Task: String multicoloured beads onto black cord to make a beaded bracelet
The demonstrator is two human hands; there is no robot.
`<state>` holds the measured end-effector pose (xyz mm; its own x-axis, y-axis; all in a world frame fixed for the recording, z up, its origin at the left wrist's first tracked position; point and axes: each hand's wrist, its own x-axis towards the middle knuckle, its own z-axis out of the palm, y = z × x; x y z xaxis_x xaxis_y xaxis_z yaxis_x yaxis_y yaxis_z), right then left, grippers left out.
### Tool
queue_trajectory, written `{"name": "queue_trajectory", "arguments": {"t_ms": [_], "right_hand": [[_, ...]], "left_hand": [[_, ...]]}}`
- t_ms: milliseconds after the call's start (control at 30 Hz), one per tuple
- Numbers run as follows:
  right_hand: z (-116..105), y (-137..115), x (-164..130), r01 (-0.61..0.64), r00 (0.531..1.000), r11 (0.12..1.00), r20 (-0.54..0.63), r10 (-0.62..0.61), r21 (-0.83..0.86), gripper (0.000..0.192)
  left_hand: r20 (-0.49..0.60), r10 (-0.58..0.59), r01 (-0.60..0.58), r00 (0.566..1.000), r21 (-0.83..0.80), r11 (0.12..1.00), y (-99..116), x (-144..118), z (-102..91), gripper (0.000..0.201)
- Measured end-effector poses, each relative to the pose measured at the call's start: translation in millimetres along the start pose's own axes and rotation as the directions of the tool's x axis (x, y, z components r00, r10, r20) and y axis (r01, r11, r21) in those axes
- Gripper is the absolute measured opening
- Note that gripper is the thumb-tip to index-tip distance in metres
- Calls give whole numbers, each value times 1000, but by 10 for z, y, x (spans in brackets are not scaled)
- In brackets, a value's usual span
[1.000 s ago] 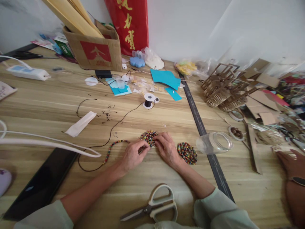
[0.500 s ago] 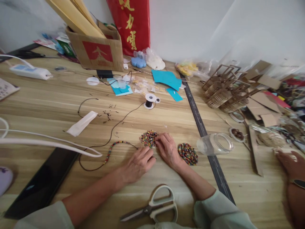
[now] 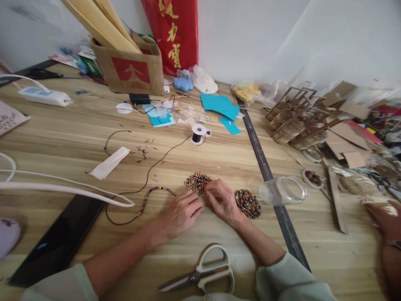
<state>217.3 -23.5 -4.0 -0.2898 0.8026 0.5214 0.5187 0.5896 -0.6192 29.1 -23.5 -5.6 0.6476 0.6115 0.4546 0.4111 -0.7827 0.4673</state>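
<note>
L hand (image 3: 183, 212) pinches dark cord (image 3: 147, 175) w/ beaded strand (image 3: 149, 195) to its left. R hand (image 3: 223, 200) fingertips on bead pile (image 3: 197, 182) just ahead; 2nd pile (image 3: 247, 203) right of it. Red bag (image 3: 175, 31): gold Chinese characters, unreadable.

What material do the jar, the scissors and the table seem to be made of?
Jar: probably clear plastic or glass; the table shows through it. Scissors: dull grey metal blades, pale matte handles, likely plastic. Table: light wood or wood-look laminate with straight grain lines and a smooth surface.
</note>
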Motion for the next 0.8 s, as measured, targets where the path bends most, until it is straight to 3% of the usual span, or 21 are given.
{"name": "queue_trajectory", "arguments": {"t_ms": [133, 267, 400, 800], "right_hand": [[-17, -23, 25, 2, 1000, 997, 22, -4, 79, 11], [-15, -29, 33, 4, 998, 991, 58, -12, 137, 11], [-10, -25, 32, 16, 996, 988, 83, -29, 156, 11], [-32, -40, 51, 21, 993, 983, 111, -41, 180, 11]], "left_hand": [[-65, -259, 229, 964, -298, 927, -75, 56, -12, 12], [-49, -435, 374, 899, -428, 823, -135, 76, -21, 9], [-44, -465, 396, 884, -459, 795, -145, 83, -33, 9], [-38, -452, 383, 891, -471, 795, -132, 81, -12, 11]]}}
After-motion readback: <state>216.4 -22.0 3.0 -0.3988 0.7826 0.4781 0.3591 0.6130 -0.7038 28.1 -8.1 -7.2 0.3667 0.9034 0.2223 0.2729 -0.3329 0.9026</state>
